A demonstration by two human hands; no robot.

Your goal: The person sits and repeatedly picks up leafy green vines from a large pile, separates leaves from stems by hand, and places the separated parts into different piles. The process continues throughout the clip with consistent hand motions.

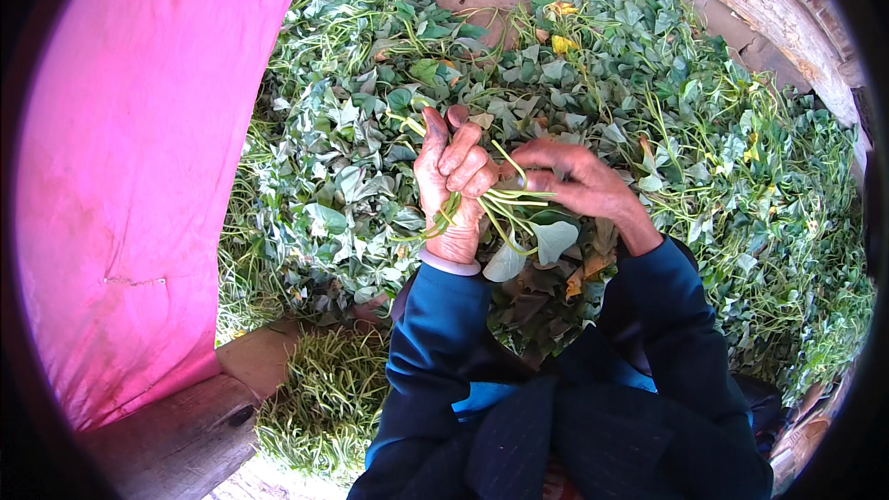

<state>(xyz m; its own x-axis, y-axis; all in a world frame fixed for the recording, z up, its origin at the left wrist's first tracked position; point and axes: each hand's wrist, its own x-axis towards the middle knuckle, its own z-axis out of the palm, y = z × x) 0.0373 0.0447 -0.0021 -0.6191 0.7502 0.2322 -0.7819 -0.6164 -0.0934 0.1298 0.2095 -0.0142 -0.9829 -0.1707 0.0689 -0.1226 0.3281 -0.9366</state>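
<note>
My left hand (455, 167) is closed around a small bunch of green leaf stems (510, 198). Cut or broken stem ends poke out past the thumb, and more stems hang over the wrist. Two pale-backed leaves (554, 239) dangle from the bunch on the right. Close beside it, my right hand (583, 177) has its thumb and fingers at the stems; it is slightly blurred, so whether it pinches one is unclear. Beneath both hands spreads a large heap of leafy green vines (347, 173), probably sweet potato.
A pink cloth (139, 187) hangs along the left side. Below it lies a wooden beam (173, 430), with a pile of bare green stems (333, 389) to its right. A weathered timber (778, 28) curves around the upper right. Yellowed leaves (564, 44) dot the heap.
</note>
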